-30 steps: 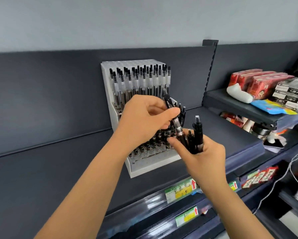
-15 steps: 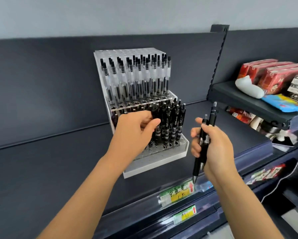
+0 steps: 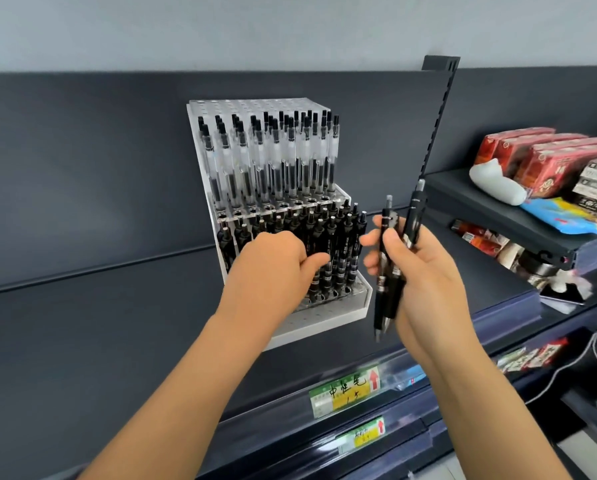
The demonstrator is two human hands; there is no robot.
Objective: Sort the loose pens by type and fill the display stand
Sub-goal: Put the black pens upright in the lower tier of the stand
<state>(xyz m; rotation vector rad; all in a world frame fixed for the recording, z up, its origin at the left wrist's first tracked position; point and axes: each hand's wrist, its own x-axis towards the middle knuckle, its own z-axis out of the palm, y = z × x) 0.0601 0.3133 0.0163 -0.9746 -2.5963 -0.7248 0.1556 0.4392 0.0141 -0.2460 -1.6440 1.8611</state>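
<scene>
A white tiered display stand point(image 3: 324, 315) sits on the dark shelf. Clear-barrelled pens point(image 3: 273, 161) fill its upper tier and black pens point(image 3: 345, 244) stand in the lower tier. My left hand point(image 3: 273, 265) is down in the lower tier with its fingers curled in among the black pens, and it seems to pinch one of them standing there. To the right of the stand, my right hand point(image 3: 425, 271) grips a small bunch of black pens point(image 3: 385, 271), held nearly upright with tips down. The front rows of holes in the stand's base show no pens.
The dark shelf point(image 3: 117, 323) runs wide to the left of the stand. Price labels point(image 3: 345, 389) hang on its front edge. A slotted upright post point(image 3: 435, 126) divides it from a higher shelf at right that carries red boxes point(image 3: 532, 157) and a white packet point(image 3: 494, 181). A white cable point(image 3: 594, 348) hangs below.
My left hand took a black pen from my right hand and carried it down into the stand's lower tier. My right hand drew back to the right, its pens upright.
</scene>
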